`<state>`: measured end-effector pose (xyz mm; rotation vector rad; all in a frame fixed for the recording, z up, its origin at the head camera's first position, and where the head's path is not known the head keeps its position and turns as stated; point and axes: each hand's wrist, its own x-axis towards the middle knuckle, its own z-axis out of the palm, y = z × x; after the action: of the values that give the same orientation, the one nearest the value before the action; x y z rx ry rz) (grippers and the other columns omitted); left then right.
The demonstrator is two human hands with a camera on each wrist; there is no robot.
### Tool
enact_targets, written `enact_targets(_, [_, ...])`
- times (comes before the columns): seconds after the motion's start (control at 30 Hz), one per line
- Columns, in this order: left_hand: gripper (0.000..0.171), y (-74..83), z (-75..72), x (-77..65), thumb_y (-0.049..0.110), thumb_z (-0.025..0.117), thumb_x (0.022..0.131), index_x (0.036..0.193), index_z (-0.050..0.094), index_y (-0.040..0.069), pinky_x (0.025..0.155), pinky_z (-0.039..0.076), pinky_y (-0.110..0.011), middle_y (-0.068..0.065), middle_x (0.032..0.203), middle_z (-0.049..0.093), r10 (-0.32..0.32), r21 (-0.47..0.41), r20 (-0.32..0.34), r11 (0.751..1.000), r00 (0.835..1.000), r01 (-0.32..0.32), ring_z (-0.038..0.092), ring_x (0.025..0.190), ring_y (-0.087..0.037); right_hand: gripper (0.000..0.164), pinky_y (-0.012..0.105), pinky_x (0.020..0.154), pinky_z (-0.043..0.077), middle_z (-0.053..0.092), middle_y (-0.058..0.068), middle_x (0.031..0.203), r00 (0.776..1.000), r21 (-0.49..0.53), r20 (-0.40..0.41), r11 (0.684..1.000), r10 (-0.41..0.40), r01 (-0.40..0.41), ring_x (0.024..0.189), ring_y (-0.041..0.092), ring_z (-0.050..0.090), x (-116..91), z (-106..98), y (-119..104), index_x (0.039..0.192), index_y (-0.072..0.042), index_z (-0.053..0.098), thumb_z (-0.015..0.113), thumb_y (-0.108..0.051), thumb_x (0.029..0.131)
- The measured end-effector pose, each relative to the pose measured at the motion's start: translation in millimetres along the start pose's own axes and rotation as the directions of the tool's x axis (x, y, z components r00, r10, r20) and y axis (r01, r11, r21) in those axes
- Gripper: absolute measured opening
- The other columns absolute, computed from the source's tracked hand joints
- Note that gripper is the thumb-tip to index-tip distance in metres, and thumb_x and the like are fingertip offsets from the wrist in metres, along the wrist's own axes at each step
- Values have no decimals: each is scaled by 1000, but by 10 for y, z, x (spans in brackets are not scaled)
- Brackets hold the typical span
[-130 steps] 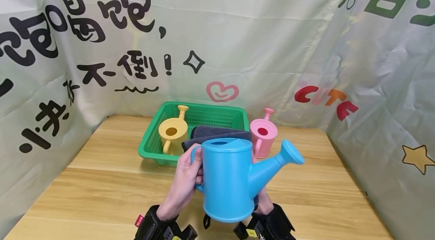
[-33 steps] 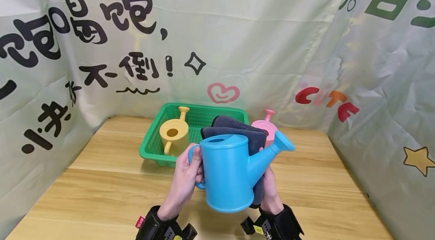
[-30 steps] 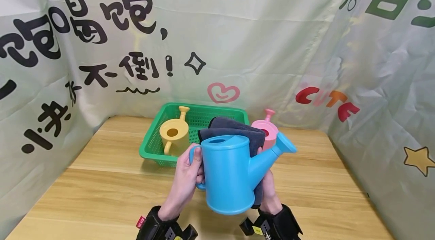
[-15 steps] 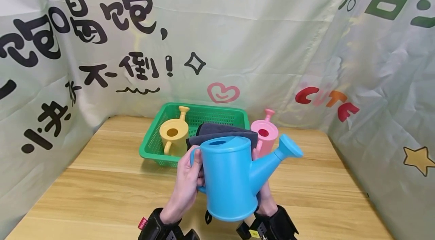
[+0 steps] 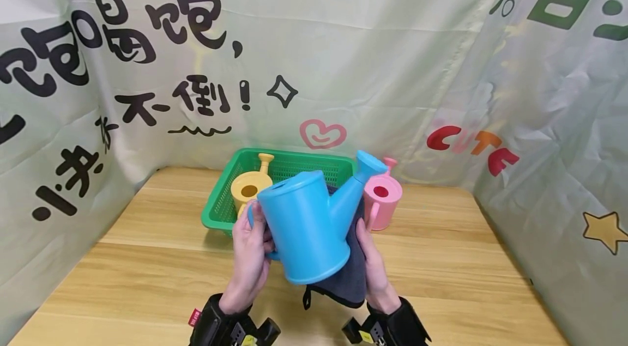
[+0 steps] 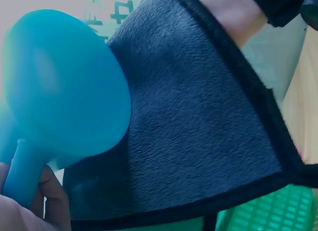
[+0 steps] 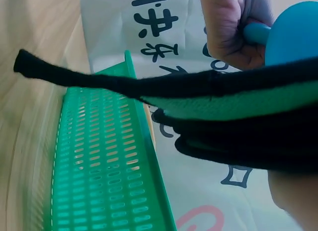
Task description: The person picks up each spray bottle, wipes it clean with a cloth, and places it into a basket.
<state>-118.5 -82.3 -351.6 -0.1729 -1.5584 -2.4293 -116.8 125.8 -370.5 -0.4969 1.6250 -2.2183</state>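
Observation:
A blue watering can point(image 5: 306, 231) hangs above the table, leaning left with its spout pointing up to the right. My left hand point(image 5: 250, 256) grips its handle, fingers curled round it. From the other side my right hand point(image 5: 375, 264) holds a folded dark grey cloth point(image 5: 355, 264) against the can, thumb along the near side and the other fingers hidden behind. In the left wrist view the can's base point(image 6: 64, 82) overlaps the spread cloth point(image 6: 198, 116). The right wrist view shows the cloth's folded layers edge-on, a loop point(image 7: 59, 74) sticking out.
Behind the hands stands a green basket point(image 5: 216, 215) with a yellow watering can point(image 5: 251, 181) in it. To its right a pink watering can point(image 5: 385, 199) is on the wooden table point(image 5: 441, 280). A printed curtain point(image 5: 392, 62) encloses the back and sides.
Over the last half second the blue can has risen, shifted left and tilted spout-up. The cloth has come down from behind its top to its lower right side, with my right hand on it.

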Motion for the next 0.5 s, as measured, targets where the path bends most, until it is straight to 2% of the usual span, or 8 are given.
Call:
enact_targets(0.03, [30, 5, -11, 8, 39, 36, 109, 101, 52, 14, 45, 33, -13, 10, 64, 35, 10, -7, -5, 1000, 1000, -10, 33, 47, 0, 65, 18, 111, 38, 8, 0, 161, 1000, 0, 7, 1000, 2, -2, 132, -2, 39, 0, 6, -8, 161, -25, -12, 9, -55, 107])
enact_targets(0.17, [31, 15, -41, 21, 39, 35, 109, 103, 51, 12, 47, 35, -13, 10, 65, 37, 28, -26, -4, 999, 1000, -28, 37, 48, 0, 66, 14, 109, 38, 2, 6, 163, 1000, -5, 7, 1000, 12, -12, 129, -6, 39, -9, 20, -15, 161, -21, -12, 9, -54, 108])
enact_targets(0.33, [31, 19, -48, 9, 40, 35, 109, 107, 52, 15, 48, 36, -13, 10, 67, 42, -12, 7, 40, 1000, 999, 11, 37, 50, 0, 65, 17, 111, 35, 4, 2, 165, 1000, -14, -17, 1000, 22, -22, 133, -4, 37, -4, 16, -13, 161, -25, -11, 10, -56, 107])
enact_targets(0.43, [29, 10, -41, -4, 39, 35, 110, 106, 54, 17, 48, 32, -13, 10, 66, 39, -42, 43, 88, 998, 995, 38, 32, 50, 0, 61, 20, 112, 36, 19, -7, 160, 999, -23, -42, 1000, 16, -17, 133, -2, 39, -7, -12, 11, 160, -30, -1, 9, -57, 107])
enact_targets(0.5, [28, -3, -32, -13, 39, 36, 110, 102, 54, 18, 48, 29, -14, 10, 65, 35, -53, 64, 123, 997, 991, 45, 30, 50, 0, 53, 20, 110, 38, 36, -16, 149, 998, -25, -62, 1000, 0, -2, 128, -4, 44, -20, -43, 36, 155, -35, 18, 9, -56, 107])
